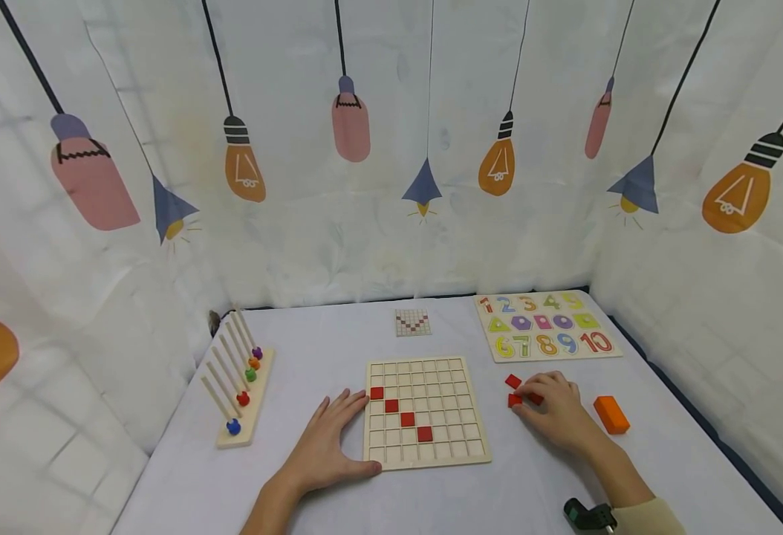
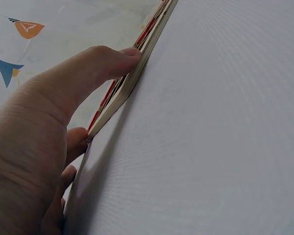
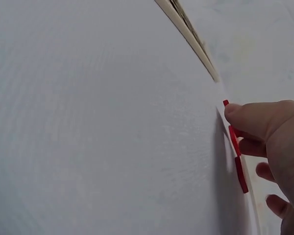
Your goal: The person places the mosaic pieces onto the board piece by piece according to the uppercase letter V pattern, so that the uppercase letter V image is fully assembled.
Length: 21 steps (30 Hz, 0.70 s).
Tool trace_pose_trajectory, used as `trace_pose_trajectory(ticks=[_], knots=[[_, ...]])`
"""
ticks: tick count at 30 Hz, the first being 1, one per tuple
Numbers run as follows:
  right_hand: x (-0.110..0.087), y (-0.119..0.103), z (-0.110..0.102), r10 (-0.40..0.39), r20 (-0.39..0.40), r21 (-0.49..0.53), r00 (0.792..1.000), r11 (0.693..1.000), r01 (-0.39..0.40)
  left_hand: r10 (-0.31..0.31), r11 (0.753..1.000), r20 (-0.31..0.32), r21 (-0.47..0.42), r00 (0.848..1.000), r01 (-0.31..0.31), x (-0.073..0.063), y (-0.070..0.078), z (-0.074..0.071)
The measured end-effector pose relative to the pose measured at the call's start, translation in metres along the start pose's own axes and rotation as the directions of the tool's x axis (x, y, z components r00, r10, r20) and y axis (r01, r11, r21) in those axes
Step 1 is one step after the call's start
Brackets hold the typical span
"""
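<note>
Grid board [image 1: 448,405]: from where I stand, it lies flat between the two hands, nearly square, with no long axis to speak of.
Placed tiles [image 1: 408,420]: four red squares set in the board, stepping from its left edge down and rightward, so the lowest is nearest the right hand.
Loose tiles [image 1: 513,380]: three red squares to the right of the board, apart from it.
Right hand [image 1: 561,412]: right of the board, over the loose tiles, fingers bent, thumb and fingertips close together at them; I can't tell whether one is pinched.
Left hand [image 1: 331,442]: at the board's left side, thumb spread away from the fingers; thumb on the near corner, fingertips against the left edge, nothing gripped.
The way across: from the right hand, the board lies leftward; that hand is plainly nearer the loose tiles, the left being across the board.
Pattern card [image 1: 413,322]: beyond the board.
Number puzzle [image 1: 556,356]: beyond and right of the board.
Orange block [image 1: 611,414]: right of the board, past the right hand.
Peg stand [image 1: 236,438]: well left of the board.
</note>
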State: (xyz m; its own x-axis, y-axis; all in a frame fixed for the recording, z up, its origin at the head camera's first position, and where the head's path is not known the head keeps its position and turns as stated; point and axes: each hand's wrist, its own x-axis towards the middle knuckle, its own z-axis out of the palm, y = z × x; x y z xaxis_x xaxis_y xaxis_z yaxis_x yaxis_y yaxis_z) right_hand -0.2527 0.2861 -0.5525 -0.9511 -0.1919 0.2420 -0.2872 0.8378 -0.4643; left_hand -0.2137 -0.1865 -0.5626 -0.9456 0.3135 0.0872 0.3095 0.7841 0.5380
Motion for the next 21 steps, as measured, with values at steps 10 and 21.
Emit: trace_pose_trajectory(ticks=[10,21], knots=[[0.004,-0.015,-0.004,-0.042,0.008,0.004,0.999,0.999,0.042,0.002,1.0,0.001,-0.009,1.0,-0.002,0.0,0.0,-0.001],[0.01,-0.035,0.009,-0.126,0.065,0.059,0.99,0.991,0.122,-0.01,1.0,0.009,-0.008,1.0,0.01,0.001,0.0,0.0]])
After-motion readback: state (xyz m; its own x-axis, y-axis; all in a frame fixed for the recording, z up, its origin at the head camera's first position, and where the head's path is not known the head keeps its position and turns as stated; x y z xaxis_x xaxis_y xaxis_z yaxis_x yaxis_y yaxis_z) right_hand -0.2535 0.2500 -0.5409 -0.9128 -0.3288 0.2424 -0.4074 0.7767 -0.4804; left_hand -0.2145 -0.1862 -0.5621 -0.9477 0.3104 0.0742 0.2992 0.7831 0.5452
